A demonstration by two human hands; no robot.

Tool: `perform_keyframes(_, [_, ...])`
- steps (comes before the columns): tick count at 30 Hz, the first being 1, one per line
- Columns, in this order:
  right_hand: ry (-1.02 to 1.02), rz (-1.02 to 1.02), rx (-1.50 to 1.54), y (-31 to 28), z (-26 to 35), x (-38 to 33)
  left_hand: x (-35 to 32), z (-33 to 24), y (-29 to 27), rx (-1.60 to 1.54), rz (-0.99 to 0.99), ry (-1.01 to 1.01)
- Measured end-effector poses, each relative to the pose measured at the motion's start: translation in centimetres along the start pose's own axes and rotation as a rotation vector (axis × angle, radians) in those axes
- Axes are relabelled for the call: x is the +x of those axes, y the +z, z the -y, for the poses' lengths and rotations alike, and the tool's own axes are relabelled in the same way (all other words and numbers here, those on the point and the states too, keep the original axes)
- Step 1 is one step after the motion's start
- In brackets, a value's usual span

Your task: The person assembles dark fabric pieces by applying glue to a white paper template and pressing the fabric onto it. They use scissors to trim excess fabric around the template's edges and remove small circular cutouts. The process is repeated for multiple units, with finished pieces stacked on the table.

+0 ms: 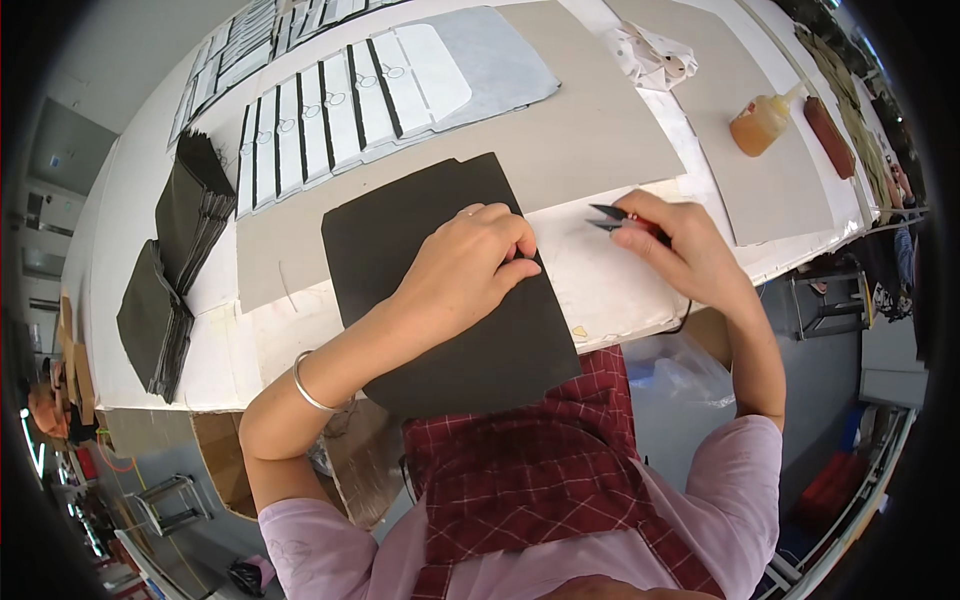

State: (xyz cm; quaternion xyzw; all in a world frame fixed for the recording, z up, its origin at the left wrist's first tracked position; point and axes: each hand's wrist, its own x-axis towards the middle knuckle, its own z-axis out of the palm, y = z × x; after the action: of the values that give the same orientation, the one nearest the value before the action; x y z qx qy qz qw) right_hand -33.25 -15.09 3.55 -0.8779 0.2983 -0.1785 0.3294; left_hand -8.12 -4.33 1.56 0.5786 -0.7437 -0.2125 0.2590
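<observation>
A flat black panel (425, 225) with notched edges lies at the near side of the table, its lower end overhanging the table's front edge. My left hand (470, 255) rests across it, fingers curled, thumb and forefinger pinched at its right edge. Any thread between those fingertips is too small to make out. To the right, my right hand (685, 245) is closed around small thread snips (640, 222) with red on the handle. Their dark blades point left, parted, a short way from the panel and not touching it.
Two stacks of folded black pieces (160, 320) stand at the left. White pieces with black strips (330, 110) overlap at the back on grey board (560, 130). A bottle of amber liquid (760, 125), a dark red case (829, 138) and a crumpled spotted cloth (650, 58) lie at the right.
</observation>
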Motion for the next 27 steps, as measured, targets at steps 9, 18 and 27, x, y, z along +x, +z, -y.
perform_keyframes(9, [-0.046, -0.054, -0.147, 2.0, 0.3, -1.5, 0.2, -0.2, 0.0, -0.083, -0.046, -0.030])
perform_keyframes(18, [-0.141, 0.033, -0.355, 3.1, 0.8, -0.7, 0.7, -0.2, 0.4, 0.038, -0.024, -0.045])
perform_keyframes(27, [-0.214, 0.026, -0.345, 4.4, 0.9, 1.2, 0.3, 0.7, -1.0, -0.308, 0.088, -0.195])
